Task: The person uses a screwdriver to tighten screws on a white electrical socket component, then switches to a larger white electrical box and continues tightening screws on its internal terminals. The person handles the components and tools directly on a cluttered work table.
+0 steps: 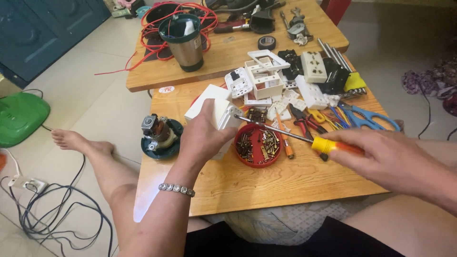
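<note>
My left hand (202, 138) grips a white plastic switch box (213, 107) standing on the low wooden table (266, 183). In my right hand (388, 159) is a screwdriver (290, 135) with a yellow and orange handle. Its metal shaft points left, and the tip touches the box's right side near my left thumb. Just below the shaft sits a shallow red lid (257, 145) holding several small brass screws and contacts.
White socket plates and frames (266, 78), black parts, pliers (304, 123) and blue-handled scissors (369, 119) crowd the table's far right. A small motor (159, 135) rests at the left edge. A second table holds a steel cup (185, 40) and red wire. Cables lie on the floor.
</note>
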